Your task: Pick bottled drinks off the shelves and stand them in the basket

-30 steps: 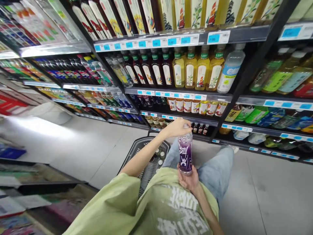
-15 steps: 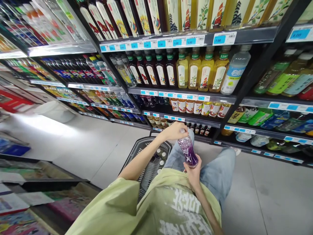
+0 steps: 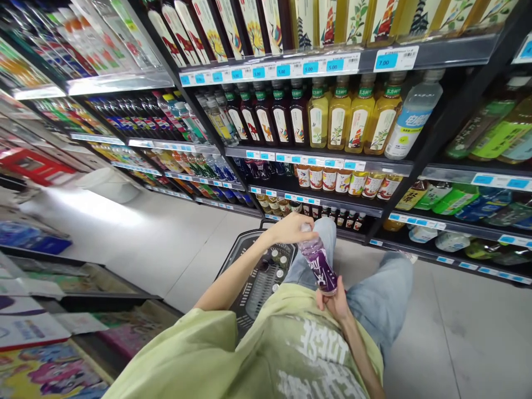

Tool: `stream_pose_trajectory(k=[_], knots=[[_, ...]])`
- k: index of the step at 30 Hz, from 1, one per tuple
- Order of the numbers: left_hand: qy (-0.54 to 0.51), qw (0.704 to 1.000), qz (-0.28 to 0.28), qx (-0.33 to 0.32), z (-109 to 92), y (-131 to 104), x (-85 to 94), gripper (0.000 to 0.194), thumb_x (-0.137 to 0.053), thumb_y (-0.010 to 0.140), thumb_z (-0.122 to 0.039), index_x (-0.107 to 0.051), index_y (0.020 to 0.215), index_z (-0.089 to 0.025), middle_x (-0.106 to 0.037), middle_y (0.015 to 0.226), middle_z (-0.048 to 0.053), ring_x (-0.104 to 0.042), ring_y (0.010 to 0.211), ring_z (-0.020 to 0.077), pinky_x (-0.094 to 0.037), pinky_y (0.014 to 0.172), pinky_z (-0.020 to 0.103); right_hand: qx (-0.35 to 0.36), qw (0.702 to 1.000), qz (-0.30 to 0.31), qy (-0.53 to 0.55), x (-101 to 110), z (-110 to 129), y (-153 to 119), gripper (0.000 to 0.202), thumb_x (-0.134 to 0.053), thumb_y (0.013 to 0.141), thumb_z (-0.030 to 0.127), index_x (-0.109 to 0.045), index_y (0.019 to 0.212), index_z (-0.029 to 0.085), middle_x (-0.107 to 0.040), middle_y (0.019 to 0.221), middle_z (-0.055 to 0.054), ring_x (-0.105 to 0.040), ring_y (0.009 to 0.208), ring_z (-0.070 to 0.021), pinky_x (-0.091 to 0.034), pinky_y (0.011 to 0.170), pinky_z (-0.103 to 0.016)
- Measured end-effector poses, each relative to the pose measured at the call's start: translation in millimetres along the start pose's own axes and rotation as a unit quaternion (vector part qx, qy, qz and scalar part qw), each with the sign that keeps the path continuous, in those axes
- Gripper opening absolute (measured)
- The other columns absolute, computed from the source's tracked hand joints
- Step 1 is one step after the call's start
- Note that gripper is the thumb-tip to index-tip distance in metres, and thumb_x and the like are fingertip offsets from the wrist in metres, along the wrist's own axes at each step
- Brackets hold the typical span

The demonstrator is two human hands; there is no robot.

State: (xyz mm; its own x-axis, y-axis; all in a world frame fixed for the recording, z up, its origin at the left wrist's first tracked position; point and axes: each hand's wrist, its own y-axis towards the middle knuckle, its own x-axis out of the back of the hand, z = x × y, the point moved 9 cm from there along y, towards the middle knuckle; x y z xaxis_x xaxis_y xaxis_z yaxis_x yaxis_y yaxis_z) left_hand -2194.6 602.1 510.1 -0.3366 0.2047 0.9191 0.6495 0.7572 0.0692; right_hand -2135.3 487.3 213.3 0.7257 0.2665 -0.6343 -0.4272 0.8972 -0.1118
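Observation:
A bottle of purple drink [image 3: 319,265] with white lettering is in front of my lap, tilted with its cap end up and to the left. My left hand [image 3: 290,228] grips it around the neck and cap, its fingers closed there. Below, my right hand [image 3: 336,302] supports the base, with thumb and fingers around the bottom end. Beside my left knee, a dark shopping basket [image 3: 248,299] holds several bottles with white caps [image 3: 280,273], partly hidden behind my left forearm.
Drink shelves [image 3: 316,152] with price tags run across the front, filled with bottled teas [image 3: 338,124] and other drinks. A red object [image 3: 37,166] and a pale round tub [image 3: 108,185] stand on the floor at left. A display rack with colourful packages [image 3: 54,371] is at lower left.
The bottle tilts more, and its base has moved down and right. My right hand has slid lower to the base. The whole view has shifted slightly.

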Motion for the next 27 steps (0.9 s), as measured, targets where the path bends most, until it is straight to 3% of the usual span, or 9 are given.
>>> stream_pose_trajectory(k=[5,7,11,15,17,20,27], knots=[[-0.094,0.991,-0.017,0.094,33,-48,-5.7,0.035,-0.072,0.082,-0.052,-0.071,0.086,-0.018,-0.068,0.077,-0.002,-0.058,0.069,0.0135,-0.043,0.066,0.023,-0.062,0.997,0.023,-0.030,-8,-3,-1,0.088,-0.030,0.077,0.102,-0.062,0.060,0.021,-0.059,0.048,-0.007,-0.050,0.045,-0.0169,-0.039,0.048,-0.031],[-0.102,0.984,-0.043,0.141,48,-72,-2.2,0.035,-0.071,0.079,-0.052,-0.068,0.082,-0.017,-0.064,0.071,-0.003,-0.053,0.063,0.0117,-0.040,0.061,0.023,-0.068,0.995,0.006,-0.070,-8,-3,0,0.079,-0.044,0.080,0.096,-0.067,0.073,0.021,-0.068,0.058,-0.007,-0.054,0.048,-0.0163,-0.040,0.048,-0.029],[-0.041,0.961,-0.105,0.253,88,-125,11.3,0.033,-0.070,0.076,-0.050,-0.067,0.078,-0.018,-0.060,0.064,-0.004,-0.049,0.059,0.0111,-0.039,0.060,0.023,-0.024,0.982,-0.080,-0.172,6,5,1,0.058,-0.076,0.077,0.073,-0.066,0.108,0.025,-0.074,0.069,0.001,-0.056,0.050,-0.0152,-0.043,0.049,-0.027],[0.080,0.919,-0.114,0.368,144,-176,4.8,0.030,-0.068,0.078,-0.049,-0.070,0.083,-0.020,-0.067,0.066,-0.001,-0.060,0.065,0.0161,-0.044,0.067,0.026,-0.020,0.967,-0.128,-0.220,21,3,-5,0.054,-0.073,0.079,0.074,-0.065,0.100,0.025,-0.072,0.069,0.000,-0.056,0.051,-0.0155,-0.044,0.050,-0.028],[0.128,0.897,-0.088,0.414,178,-201,-14.1,0.031,-0.066,0.081,-0.050,-0.072,0.089,-0.020,-0.074,0.077,0.003,-0.067,0.075,0.0206,-0.047,0.074,0.028,-0.030,0.965,-0.135,-0.222,25,-1,-7,0.053,-0.072,0.079,0.074,-0.066,0.098,0.025,-0.072,0.070,-0.001,-0.056,0.051,-0.0156,-0.043,0.049,-0.028],[0.146,0.869,-0.034,0.472,233,-237,-59.7,0.035,-0.063,0.087,-0.051,-0.072,0.099,-0.020,-0.080,0.094,0.009,-0.073,0.092,0.0263,-0.051,0.082,0.030,-0.045,0.966,-0.145,-0.208,28,-6,-10,0.050,-0.073,0.080,0.072,-0.066,0.095,0.024,-0.072,0.071,-0.001,-0.057,0.052,-0.0157,-0.042,0.048,-0.027],[0.112,0.836,0.046,0.535,331,-291,-166.5,0.027,-0.069,0.085,-0.033,-0.069,0.108,-0.017,-0.072,0.120,0.015,-0.073,0.106,0.0277,-0.054,0.086,0.031,-0.078,0.960,-0.202,-0.176,41,-20,-12,0.048,-0.074,0.079,0.071,-0.067,0.085,0.024,-0.071,0.071,-0.002,-0.055,0.050,-0.0153,-0.040,0.047,-0.028]])
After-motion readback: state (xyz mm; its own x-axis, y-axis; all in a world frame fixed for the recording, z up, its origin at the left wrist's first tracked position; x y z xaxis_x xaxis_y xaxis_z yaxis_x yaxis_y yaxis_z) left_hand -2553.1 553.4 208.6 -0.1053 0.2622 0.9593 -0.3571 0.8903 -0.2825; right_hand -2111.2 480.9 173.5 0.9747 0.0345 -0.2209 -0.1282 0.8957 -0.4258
